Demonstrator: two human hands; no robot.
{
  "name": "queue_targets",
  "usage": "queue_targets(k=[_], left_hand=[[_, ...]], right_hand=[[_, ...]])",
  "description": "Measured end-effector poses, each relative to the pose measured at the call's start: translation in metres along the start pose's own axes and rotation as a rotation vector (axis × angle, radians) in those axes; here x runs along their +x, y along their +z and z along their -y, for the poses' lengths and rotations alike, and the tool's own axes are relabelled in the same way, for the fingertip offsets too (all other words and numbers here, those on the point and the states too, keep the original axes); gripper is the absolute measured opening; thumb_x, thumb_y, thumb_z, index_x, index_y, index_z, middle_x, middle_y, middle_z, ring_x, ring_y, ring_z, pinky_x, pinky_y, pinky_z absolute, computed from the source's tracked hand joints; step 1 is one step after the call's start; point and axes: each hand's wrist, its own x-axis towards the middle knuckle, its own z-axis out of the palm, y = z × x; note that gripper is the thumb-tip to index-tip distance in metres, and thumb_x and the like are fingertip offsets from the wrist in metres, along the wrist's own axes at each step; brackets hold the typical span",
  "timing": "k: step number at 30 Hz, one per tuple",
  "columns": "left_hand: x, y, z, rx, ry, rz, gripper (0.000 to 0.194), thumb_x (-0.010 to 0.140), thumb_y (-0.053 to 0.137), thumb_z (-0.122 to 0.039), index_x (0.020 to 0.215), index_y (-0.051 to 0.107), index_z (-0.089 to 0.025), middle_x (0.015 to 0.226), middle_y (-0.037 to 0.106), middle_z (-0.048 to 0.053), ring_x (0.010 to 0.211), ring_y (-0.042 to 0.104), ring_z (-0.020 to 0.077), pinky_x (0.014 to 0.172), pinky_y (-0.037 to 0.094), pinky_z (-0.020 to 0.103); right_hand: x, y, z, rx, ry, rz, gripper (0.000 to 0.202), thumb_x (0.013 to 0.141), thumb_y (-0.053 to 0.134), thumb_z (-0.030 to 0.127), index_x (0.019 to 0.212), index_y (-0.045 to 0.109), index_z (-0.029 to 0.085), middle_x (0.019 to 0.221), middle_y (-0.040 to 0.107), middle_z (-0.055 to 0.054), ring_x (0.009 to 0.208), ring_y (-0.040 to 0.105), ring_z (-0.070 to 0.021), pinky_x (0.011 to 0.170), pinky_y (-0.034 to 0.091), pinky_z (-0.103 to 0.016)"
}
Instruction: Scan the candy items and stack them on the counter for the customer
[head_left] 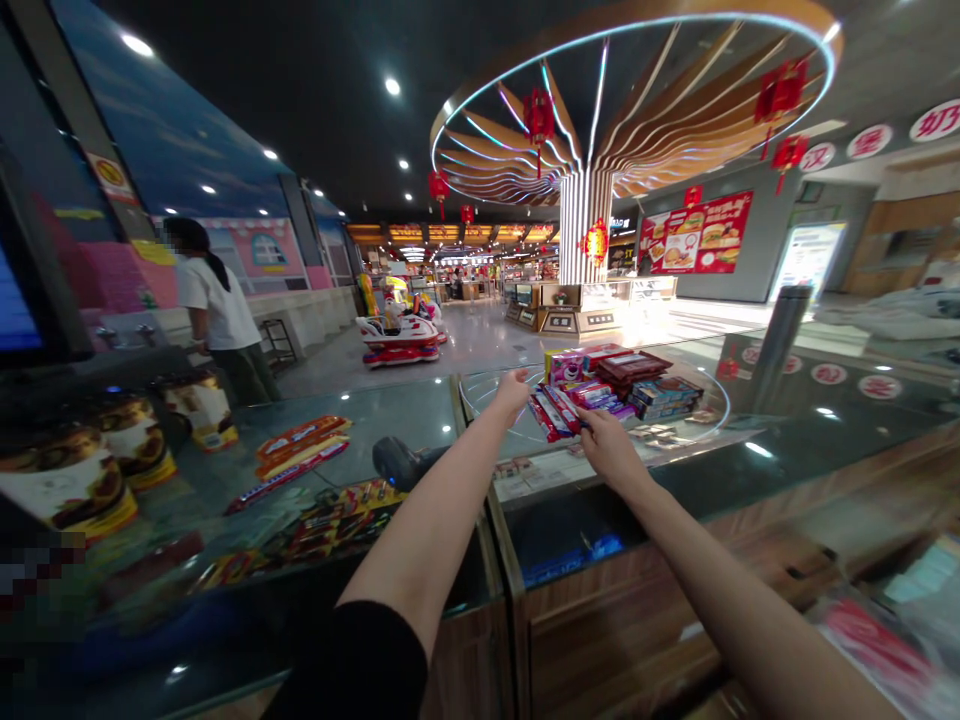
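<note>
Both my arms reach over a glass counter to a pile of packaged snacks. My left hand (512, 392) is at the pile's left side, beside the red and purple bars (553, 412); its fingers are curled, and what they hold is too small to make out. My right hand (604, 446) pinches the near right end of those bars. Just behind and to the right lie purple packets (602, 397), a pink and yellow box (566, 367), dark red packets (634, 366) and blue-brown boxes (666, 396), all on a round clear plate (716, 420).
On the left of the glass counter (405, 405) are a black scanner (397, 462), orange and red snack packs (300, 445) and large printed cups (201, 408). A metal post (781, 345) stands at the right. A person (217, 300) stands beyond the counter's left side.
</note>
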Motion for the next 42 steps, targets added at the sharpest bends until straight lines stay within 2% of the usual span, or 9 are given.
queue_targets(k=[3,7,13,20,25,33,42], left_hand=[[0.001,-0.018,-0.005,0.061,0.018,-0.006,0.048,0.064,0.059,0.006,0.107,0.067,-0.014,0.120,0.065,0.014,0.105,0.063,0.0201,0.083,0.049,0.026],[-0.001,-0.043,-0.014,0.082,0.027,-0.006,0.045,0.066,0.057,0.006,0.106,0.067,-0.013,0.115,0.065,0.012,0.094,0.063,0.0168,0.078,0.049,0.025],[-0.007,-0.084,-0.024,0.042,0.025,-0.040,0.039,0.066,0.059,0.006,0.099,0.066,-0.014,0.104,0.067,0.009,0.082,0.063,0.0137,0.076,0.048,0.026],[-0.016,-0.134,-0.028,0.021,0.024,-0.091,0.039,0.069,0.056,0.004,0.102,0.064,-0.014,0.104,0.068,0.009,0.083,0.065,0.0128,0.079,0.048,0.026],[-0.026,-0.169,-0.023,0.029,0.024,-0.141,0.035,0.069,0.061,0.001,0.099,0.065,-0.015,0.105,0.069,0.010,0.087,0.065,0.0142,0.078,0.049,0.025],[-0.040,-0.221,-0.018,0.068,0.016,-0.234,0.041,0.069,0.054,0.002,0.104,0.065,-0.016,0.114,0.069,0.012,0.090,0.066,0.0139,0.073,0.047,0.022],[-0.056,-0.280,-0.008,0.085,0.015,-0.329,0.040,0.069,0.056,0.002,0.104,0.066,-0.017,0.111,0.071,0.011,0.091,0.067,0.0141,0.074,0.048,0.023]], right_hand=[[0.000,0.000,0.000,-0.017,-0.008,0.003,0.045,0.087,0.045,0.012,0.128,0.064,0.010,0.117,0.066,-0.017,0.111,0.058,-0.0254,0.099,0.045,-0.038],[0.001,-0.002,0.001,-0.037,-0.018,0.025,0.045,0.087,0.045,0.012,0.127,0.064,0.007,0.117,0.066,-0.019,0.111,0.058,-0.0265,0.099,0.046,-0.039],[0.006,-0.008,0.006,-0.066,-0.050,0.060,0.041,0.087,0.047,0.012,0.122,0.068,0.011,0.114,0.068,-0.016,0.106,0.061,-0.0251,0.099,0.046,-0.038],[0.015,-0.003,0.021,-0.049,-0.109,0.094,0.041,0.087,0.046,0.013,0.122,0.068,0.013,0.110,0.069,-0.014,0.106,0.061,-0.0244,0.098,0.046,-0.037],[0.021,0.010,0.037,-0.025,-0.155,0.126,0.040,0.087,0.047,0.013,0.121,0.068,0.011,0.110,0.070,-0.016,0.106,0.061,-0.0255,0.097,0.046,-0.038],[0.031,0.030,0.073,-0.035,-0.217,0.147,0.042,0.084,0.047,0.008,0.120,0.069,0.009,0.115,0.070,-0.017,0.107,0.063,-0.0262,0.098,0.047,-0.039],[0.046,0.054,0.119,-0.018,-0.286,0.225,0.041,0.084,0.049,0.010,0.119,0.069,0.014,0.109,0.071,-0.013,0.105,0.063,-0.0239,0.095,0.047,-0.036]])
